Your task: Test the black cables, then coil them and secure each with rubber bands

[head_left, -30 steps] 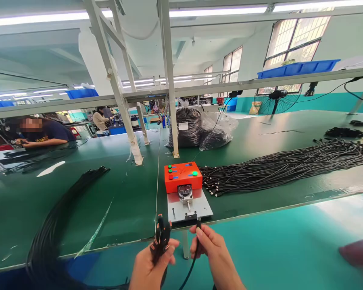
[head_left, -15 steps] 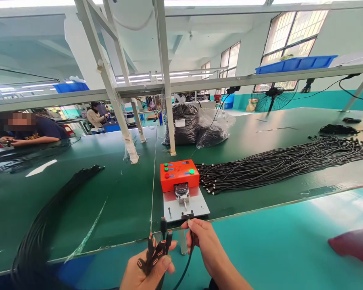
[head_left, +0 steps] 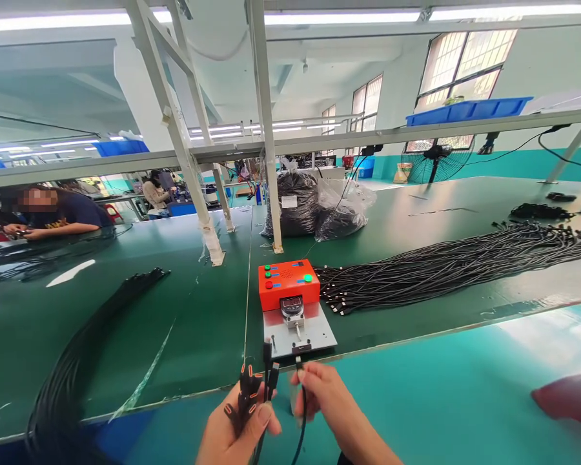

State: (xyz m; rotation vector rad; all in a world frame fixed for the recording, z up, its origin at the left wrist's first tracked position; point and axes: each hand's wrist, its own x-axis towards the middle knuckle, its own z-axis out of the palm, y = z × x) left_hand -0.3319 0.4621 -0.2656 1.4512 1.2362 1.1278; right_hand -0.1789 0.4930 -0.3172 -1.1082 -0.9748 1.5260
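Observation:
My left hand (head_left: 242,423) is closed around a bunch of black cables (head_left: 248,391), whose connector ends point up and show orange tips. Between the thumb and fingers of my right hand (head_left: 322,394) is a single black cable (head_left: 302,420), its metal plug end up. That plug sits just in front of a metal plate (head_left: 281,332), apart from the small dark socket block (head_left: 301,348) at the plate's front edge. On the plate is a round digital gauge (head_left: 292,306). Behind it stands an orange box (head_left: 289,284) with green and red buttons.
A long spread of black cables (head_left: 416,274) lies to the right on the green table (head_left: 213,323). Another cable bundle (head_left: 72,349) curves down at left. Shelf posts (head_left: 270,194) and filled plastic bags (head_left: 295,200) stand behind the box. A co-worker (head_left: 72,210) sits at far left.
My right hand has drawn the cable's plug back from the socket block toward me; the plug's end now shows. My left hand still holds its bunch, slightly shifted.

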